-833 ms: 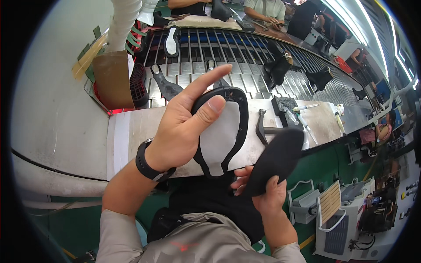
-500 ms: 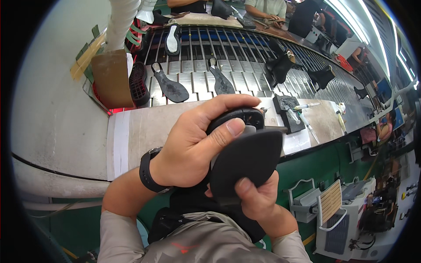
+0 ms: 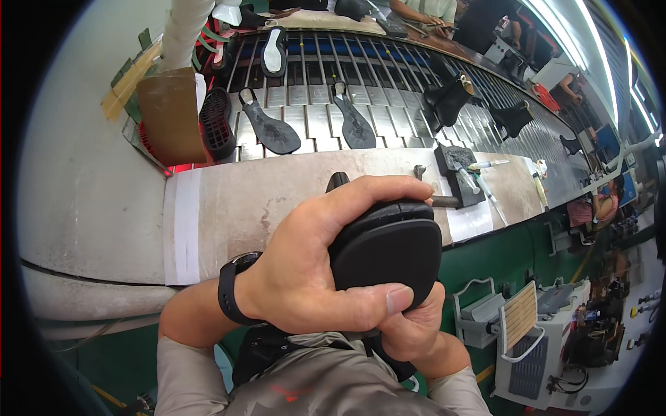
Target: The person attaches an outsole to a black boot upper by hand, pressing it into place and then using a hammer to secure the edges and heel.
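In front of my chest I hold a black boot [image 3: 398,211] with its bottom turned up toward me. A smooth black sole [image 3: 388,253] lies against that bottom, with a thin gap line showing between the two at the toe end. My left hand [image 3: 312,256] is closed around them from the left, fingers over the boot and thumb across the sole. From below right, my right hand [image 3: 421,326] also grips the sole and boot near the lower end; most of its fingers are hidden. Past my left hand a dark tip [image 3: 338,180] of the boot sticks up.
Beyond the worktable [image 3: 229,229] runs a slatted metal conveyor carrying two grey soles [image 3: 269,132] [image 3: 355,121], a white-lined sole [image 3: 274,52] and black boots [image 3: 451,100]. A dark block [image 3: 454,166] with slim pale tools lies right of my hands. Another person's hands [image 3: 437,26] work across the conveyor.
The sole, tilted away from the boot before, now lies flat along its bottom. My left thumb has moved from between boot and sole onto the sole's outer face.
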{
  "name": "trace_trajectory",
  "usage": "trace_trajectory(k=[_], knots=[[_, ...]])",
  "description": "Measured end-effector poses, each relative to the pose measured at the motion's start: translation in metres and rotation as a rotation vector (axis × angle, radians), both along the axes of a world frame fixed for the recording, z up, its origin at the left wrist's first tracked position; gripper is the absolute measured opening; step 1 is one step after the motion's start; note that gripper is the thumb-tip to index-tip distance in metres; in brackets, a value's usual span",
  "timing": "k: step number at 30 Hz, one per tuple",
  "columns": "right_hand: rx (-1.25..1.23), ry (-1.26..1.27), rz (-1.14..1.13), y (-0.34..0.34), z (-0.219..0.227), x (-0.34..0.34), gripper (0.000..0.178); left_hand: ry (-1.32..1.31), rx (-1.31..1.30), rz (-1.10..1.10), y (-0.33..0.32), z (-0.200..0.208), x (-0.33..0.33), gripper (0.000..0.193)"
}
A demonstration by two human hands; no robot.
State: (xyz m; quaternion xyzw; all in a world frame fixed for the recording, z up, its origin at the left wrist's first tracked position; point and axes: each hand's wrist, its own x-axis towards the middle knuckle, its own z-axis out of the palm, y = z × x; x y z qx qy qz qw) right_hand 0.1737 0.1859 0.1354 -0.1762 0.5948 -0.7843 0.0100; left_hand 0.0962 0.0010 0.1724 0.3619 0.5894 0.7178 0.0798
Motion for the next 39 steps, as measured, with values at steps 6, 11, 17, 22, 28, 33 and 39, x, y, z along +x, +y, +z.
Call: trace_trajectory(k=[6,11,17,22,28,33,39], knots=[[-0.009,-0.044,0.024,0.001,0.002,0.002,0.024,0.011,-0.023,-0.009,-0.001,0.001,0.001,0.087],[0.001,0.020,0.001,-0.002,0.002,-0.001,0.023,0.012,-0.034,-0.015,-0.002,0.002,0.001,0.085],[-0.015,-0.044,-0.018,-0.001,0.001,0.004,0.018,-0.137,-0.039,-0.003,0.000,0.012,0.007,0.070],[-0.045,-0.116,-0.011,0.002,0.004,0.003,0.022,-0.203,-0.059,-0.008,0.002,0.017,0.007,0.061],[-0.091,-0.303,-0.008,0.009,0.012,-0.005,0.051,-0.043,0.020,-0.075,0.014,-0.001,-0.010,0.075],[-0.122,-0.275,-0.051,0.007,0.011,-0.006,0.059,-0.046,0.029,-0.074,0.016,0.005,-0.008,0.072],[-0.028,-0.281,-0.105,0.012,0.023,-0.018,0.068,-0.162,0.023,-0.077,0.021,0.015,-0.024,0.061]])
